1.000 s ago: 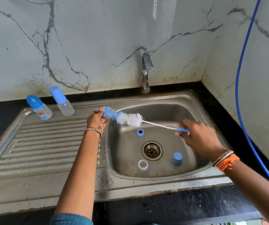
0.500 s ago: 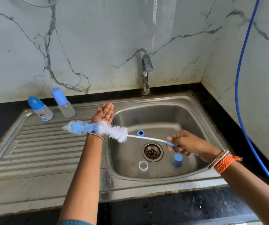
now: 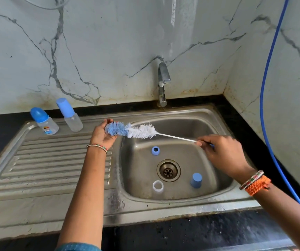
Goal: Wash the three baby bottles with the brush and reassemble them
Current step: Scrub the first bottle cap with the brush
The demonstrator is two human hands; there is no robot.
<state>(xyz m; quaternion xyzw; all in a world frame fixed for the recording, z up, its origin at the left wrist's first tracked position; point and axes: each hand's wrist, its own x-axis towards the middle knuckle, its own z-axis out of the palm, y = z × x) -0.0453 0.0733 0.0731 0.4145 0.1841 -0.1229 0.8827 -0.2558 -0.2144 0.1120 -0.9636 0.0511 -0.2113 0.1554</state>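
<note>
Head view: I see my right grip (image 3: 224,153) pinching the brush (image 3: 133,130) by its thin handle over the sink (image 3: 216,122), while my left grip (image 3: 103,135) curls around the blue bristle tip at the basin's left rim. Two capped bottles (image 3: 44,121) (image 3: 69,115) stand left of the basin; a blue ring (image 3: 155,150), clear ring (image 3: 158,186) and blue cap (image 3: 196,180) lie around the drain (image 3: 168,170)

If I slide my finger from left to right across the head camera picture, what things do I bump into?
Round-capped bottle → flat-capped bottle → left hand → brush → blue ring → tap → blue cap → right hand → blue hose.
</note>
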